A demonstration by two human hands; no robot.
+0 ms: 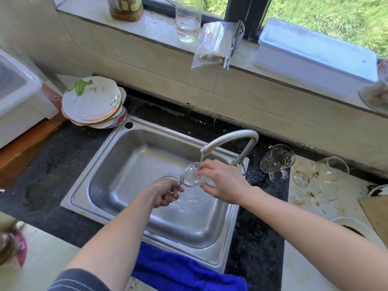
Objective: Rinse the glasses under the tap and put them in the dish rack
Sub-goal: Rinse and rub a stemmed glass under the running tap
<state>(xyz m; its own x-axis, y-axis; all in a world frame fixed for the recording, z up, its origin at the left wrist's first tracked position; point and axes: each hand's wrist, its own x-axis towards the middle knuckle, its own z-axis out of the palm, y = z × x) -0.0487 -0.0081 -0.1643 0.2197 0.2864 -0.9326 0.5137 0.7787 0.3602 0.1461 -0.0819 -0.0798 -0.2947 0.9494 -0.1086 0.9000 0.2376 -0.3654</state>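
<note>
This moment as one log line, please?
step: rinse | glass under running tap, over sink | left hand: grips its stem | right hand: grips its bowl

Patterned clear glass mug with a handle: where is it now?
Head view, right side: the patterned clear glass mug is on the black counter, just right of the steel tap base.

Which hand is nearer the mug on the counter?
Right. Both hold the glass; right hand is just left of the mug, left hand is farther left, over the drain.
</note>
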